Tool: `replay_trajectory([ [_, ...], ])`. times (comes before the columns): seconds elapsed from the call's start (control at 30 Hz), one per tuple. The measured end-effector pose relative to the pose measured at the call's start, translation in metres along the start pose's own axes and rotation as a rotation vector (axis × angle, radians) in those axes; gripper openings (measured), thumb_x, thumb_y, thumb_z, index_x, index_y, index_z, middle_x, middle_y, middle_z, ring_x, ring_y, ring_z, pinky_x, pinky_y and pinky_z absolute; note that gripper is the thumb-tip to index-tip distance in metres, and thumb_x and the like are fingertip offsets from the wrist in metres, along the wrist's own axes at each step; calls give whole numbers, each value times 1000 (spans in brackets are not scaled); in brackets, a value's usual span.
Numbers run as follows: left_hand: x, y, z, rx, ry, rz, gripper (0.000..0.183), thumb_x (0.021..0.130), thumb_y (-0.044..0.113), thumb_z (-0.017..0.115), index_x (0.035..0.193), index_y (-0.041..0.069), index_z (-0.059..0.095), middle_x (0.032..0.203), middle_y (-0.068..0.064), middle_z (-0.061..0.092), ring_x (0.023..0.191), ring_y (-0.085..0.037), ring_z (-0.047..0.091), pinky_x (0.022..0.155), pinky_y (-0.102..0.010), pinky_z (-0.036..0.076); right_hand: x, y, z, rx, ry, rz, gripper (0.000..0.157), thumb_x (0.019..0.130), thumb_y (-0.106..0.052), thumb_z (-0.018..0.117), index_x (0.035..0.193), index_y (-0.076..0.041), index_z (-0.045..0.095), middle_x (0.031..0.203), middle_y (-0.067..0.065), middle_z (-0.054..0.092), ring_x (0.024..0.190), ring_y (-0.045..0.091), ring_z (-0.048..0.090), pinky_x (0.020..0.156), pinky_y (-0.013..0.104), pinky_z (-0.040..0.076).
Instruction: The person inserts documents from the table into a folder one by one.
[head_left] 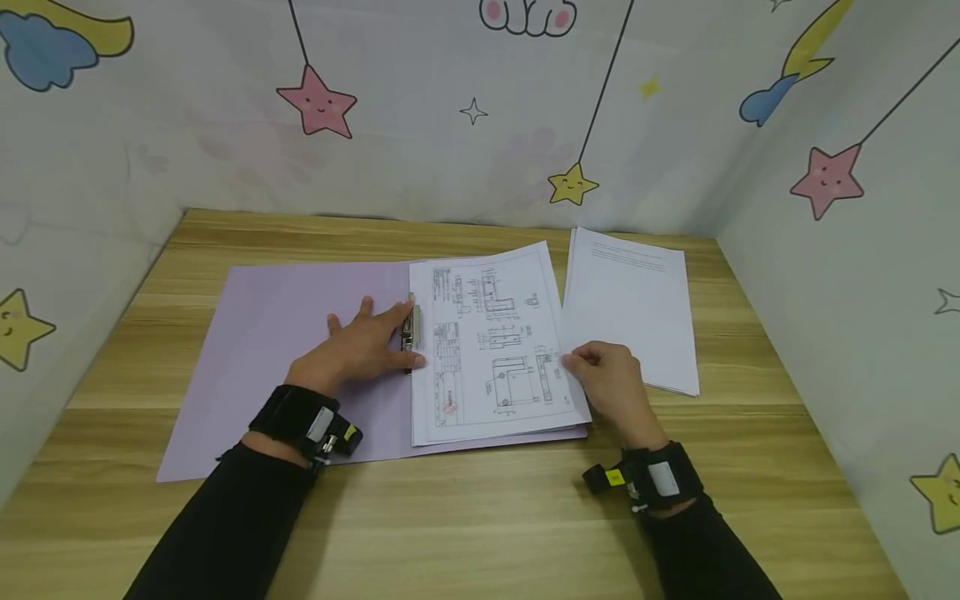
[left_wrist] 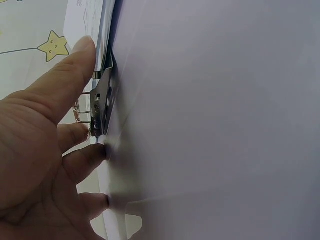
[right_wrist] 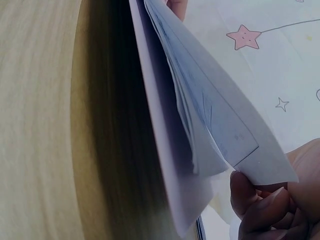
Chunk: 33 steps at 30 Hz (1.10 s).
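A purple folder (head_left: pixel 300 350) lies opened flat on the table. Printed sheets with technical drawings (head_left: pixel 517 342) rest on its right half, along a metal clip (head_left: pixel 408 329) near the fold. With spread fingers, my left hand (head_left: pixel 360 346) rests across the clip; its thumb touches the sheets' left edge. In the left wrist view the clip (left_wrist: pixel 101 102) has thin curved metal prongs beside the fingers. My right hand (head_left: pixel 611 379) pinches the right edge of the top sheets. The right wrist view shows the pinched paper (right_wrist: pixel 270 150) lifted away from the sheets below and the folder (right_wrist: pixel 165 165).
To the right, a separate stack of white paper (head_left: pixel 630 317) with a few printed lines lies partly under the drawings' side. The wooden table (head_left: pixel 465 517) meets walls (head_left: pixel 420 167) with star prints at the back and sides.
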<state>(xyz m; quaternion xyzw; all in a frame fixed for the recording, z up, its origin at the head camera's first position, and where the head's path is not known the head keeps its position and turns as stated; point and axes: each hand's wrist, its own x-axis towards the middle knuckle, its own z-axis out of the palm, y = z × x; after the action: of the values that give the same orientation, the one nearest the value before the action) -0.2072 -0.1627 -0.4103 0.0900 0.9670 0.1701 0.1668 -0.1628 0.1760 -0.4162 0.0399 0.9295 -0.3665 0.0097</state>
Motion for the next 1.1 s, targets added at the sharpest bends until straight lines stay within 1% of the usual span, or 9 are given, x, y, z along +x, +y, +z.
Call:
replay_trajectory([
  [0.37, 1, -1, 0, -12, -6, -11, 101, 61, 70, 57, 143, 31, 13, 149, -5, 27, 136, -40, -4, 97, -77, -8, 2, -2, 8, -4, -23, -5, 23, 81, -32, 60, 85, -11, 68, 73, 7, 66, 61, 17, 56, 51, 30, 46],
  [0.63, 0, 0, 0, -15, -1, -11, 101, 61, 69, 58, 143, 30, 14, 150, -4, 26, 136, -40, -4, 97, -76, -7, -1, -9, 10, 24, -34, -21, 20, 81, -29, 61, 83, -10, 67, 71, 7, 66, 58, 17, 55, 49, 30, 46],
  [0.87, -1, 0, 0, -15, 3, -5, 100, 62, 68, 58, 143, 30, 14, 149, -5, 27, 136, -41, -3, 97, -77, -7, -1, -10, 12, 17, -23, 1, 21, 81, -29, 61, 83, -10, 67, 70, 7, 66, 58, 17, 55, 48, 30, 46],
  [1.1, 0, 0, 1, -5, 3, -4, 100, 62, 69, 58, 143, 29, 14, 149, -6, 27, 135, -41, -3, 96, -77, -6, 0, -9, 15, 8, -14, -11, 21, 81, -29, 60, 84, -9, 68, 70, 7, 65, 58, 16, 55, 48, 30, 45],
])
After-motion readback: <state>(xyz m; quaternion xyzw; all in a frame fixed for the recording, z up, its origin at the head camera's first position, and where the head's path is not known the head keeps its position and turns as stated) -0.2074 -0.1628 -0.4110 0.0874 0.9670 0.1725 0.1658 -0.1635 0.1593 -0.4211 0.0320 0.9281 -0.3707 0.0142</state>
